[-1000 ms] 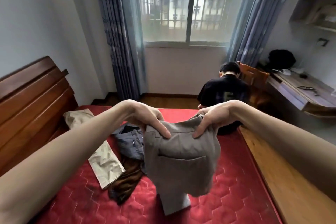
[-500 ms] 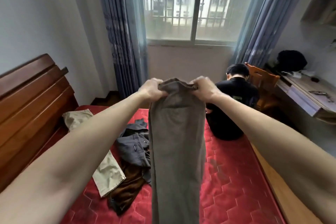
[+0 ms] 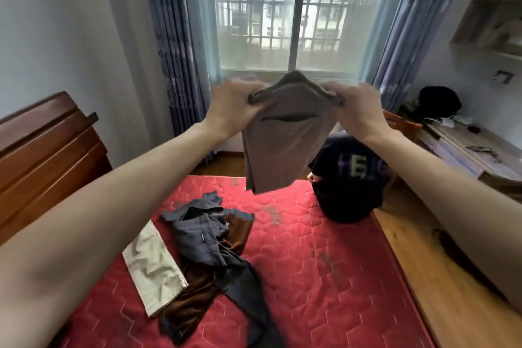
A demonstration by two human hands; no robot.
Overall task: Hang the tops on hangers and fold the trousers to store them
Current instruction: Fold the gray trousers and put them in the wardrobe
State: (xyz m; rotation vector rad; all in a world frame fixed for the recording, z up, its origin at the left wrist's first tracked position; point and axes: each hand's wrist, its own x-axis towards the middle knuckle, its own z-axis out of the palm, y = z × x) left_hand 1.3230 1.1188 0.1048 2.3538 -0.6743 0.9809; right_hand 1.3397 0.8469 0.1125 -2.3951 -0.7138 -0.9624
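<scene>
Grey-brown trousers (image 3: 285,135), slit pocket facing near, waistband humped up in the middle, held high above the far end of the red bed (image 3: 324,263), before the window (image 3: 282,8). Both arms stretched forward, left hand (image 3: 234,109) and right hand (image 3: 356,110) level, fingers curled and pinching the waistband corners (blurred, so finer detail not readable). Long axis upright, waistband topmost, the short visible length hanging down, clear of the grey trousers (image 3: 209,234) lying below.

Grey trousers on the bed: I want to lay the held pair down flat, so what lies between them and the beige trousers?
In the head view, a brown garment fills the gap between the grey trousers and beige trousers.
</scene>
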